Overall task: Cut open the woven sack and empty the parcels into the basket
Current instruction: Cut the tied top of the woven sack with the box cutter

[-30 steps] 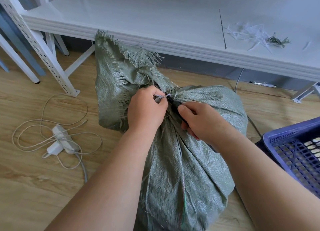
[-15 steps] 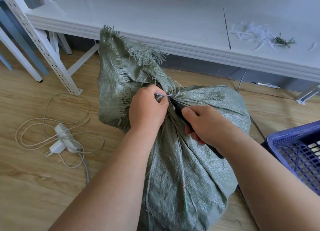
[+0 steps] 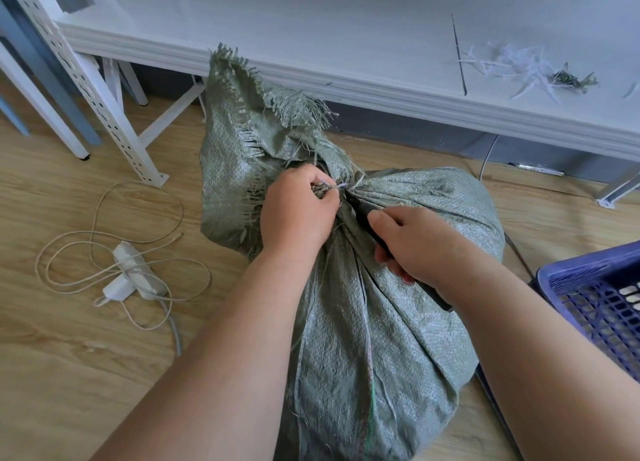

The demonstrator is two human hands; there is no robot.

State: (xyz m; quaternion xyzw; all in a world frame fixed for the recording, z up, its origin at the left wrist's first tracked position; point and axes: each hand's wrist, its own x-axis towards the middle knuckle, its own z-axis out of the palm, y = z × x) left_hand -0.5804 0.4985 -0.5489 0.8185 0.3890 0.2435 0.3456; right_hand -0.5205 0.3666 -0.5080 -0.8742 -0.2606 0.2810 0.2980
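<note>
Green woven sack (image 3: 374, 322) on wood floor (image 3: 69, 374), tied neck near front edge of white counter (image 3: 311, 27). Left hand (image 3: 298, 211) pinches tie string (image 3: 337, 186). Right hand (image 3: 415, 246) grips black knife (image 3: 363, 214) at neck. Blue basket (image 3: 595, 287) at right.

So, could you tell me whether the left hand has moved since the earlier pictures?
No. The left hand still grips the sack by its neck, in the same spot beside the white tie.

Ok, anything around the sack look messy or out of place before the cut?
Yes: white and green cut strands lie scattered on the white shelf, and a power strip sits on the floor in loose tangled cord.
</note>
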